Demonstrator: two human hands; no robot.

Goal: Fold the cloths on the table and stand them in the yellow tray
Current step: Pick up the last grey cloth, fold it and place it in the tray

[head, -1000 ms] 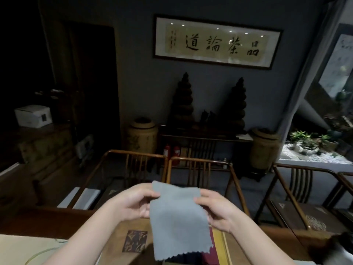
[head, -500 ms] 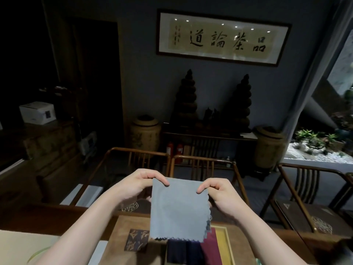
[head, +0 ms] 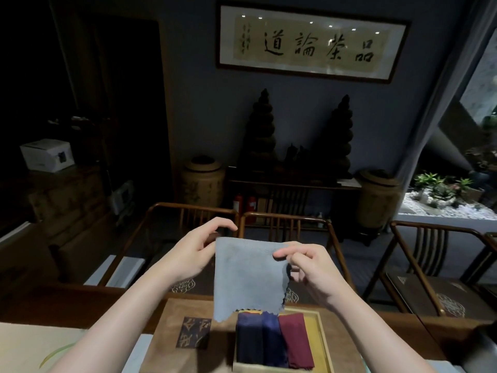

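Observation:
A grey-blue cloth [head: 248, 278] with pinked edges hangs in the air in front of me, above the table. My left hand [head: 193, 254] holds its top left corner, the thumb hidden behind the fabric. My right hand [head: 309, 267] pinches the top right corner between thumb and forefinger. Below the cloth stands the yellow tray [head: 321, 343], with two dark blue folded cloths [head: 259, 340] and a maroon one [head: 294, 340] upright inside it. The cloth's lower edge covers the tray's far end.
The tray sits on a brown mat [head: 172, 335] with a dark printed square. A pale sheet [head: 24, 345] lies at the table's left. Wooden chairs [head: 285, 227] stand beyond the far table edge, another at the right [head: 430, 259].
Both hands have shifted along the cloth's top edge, and the cloth now hangs slightly skewed with its right side drawn in. More of the tray shows below it.

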